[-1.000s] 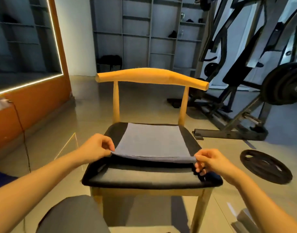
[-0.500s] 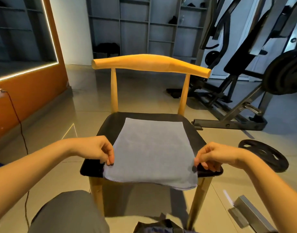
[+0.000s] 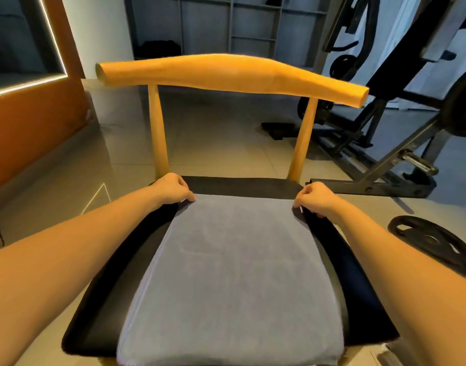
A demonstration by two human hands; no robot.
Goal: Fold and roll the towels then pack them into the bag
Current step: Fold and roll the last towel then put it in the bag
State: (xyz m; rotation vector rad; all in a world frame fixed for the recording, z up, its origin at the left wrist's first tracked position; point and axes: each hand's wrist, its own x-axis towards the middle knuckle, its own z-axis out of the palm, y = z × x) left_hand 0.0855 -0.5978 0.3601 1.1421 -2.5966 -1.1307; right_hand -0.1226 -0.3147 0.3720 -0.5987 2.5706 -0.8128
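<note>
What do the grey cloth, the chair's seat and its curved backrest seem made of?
Grey cloth: soft matte fabric, likely cotton or microfibre, showing fine nap and creases. Chair seat: black padded covering, perhaps faux leather, faintly glossy. Backrest: smooth yellowish wood, judging by its rounded shape.

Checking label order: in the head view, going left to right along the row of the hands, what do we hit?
Orange wall panel → left hand → grey cloth towel → right hand → black round metal weight plate on the floor.
</note>
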